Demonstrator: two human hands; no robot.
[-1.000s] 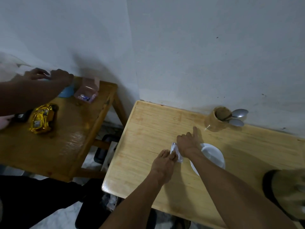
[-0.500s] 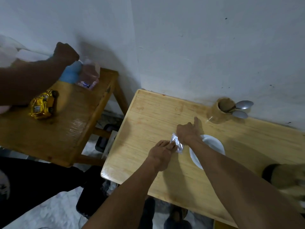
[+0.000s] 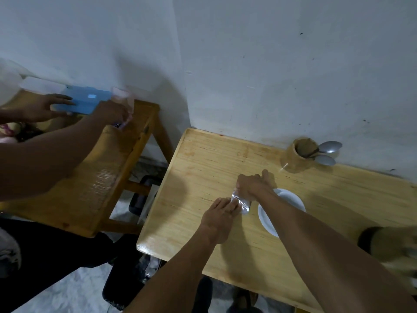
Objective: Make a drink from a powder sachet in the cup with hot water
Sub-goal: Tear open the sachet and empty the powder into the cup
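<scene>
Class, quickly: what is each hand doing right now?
Left hand: pinching the small clear shiny plastic sachet.
Right hand: closed on the same sachet's other end.

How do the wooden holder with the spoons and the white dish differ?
The wooden holder is tall, brown and upright against the wall; the white dish is low, flat and pale, nearer the person. The holder carries two spoons; the dish looks empty, though the right arm crosses over part of it. Both are round and rest on the light wooden table.

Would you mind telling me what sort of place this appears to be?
Probably a plain home or canteen eating corner: a wooden table against a bare wall, a wooden holder with spoons, and a white saucer.
</scene>
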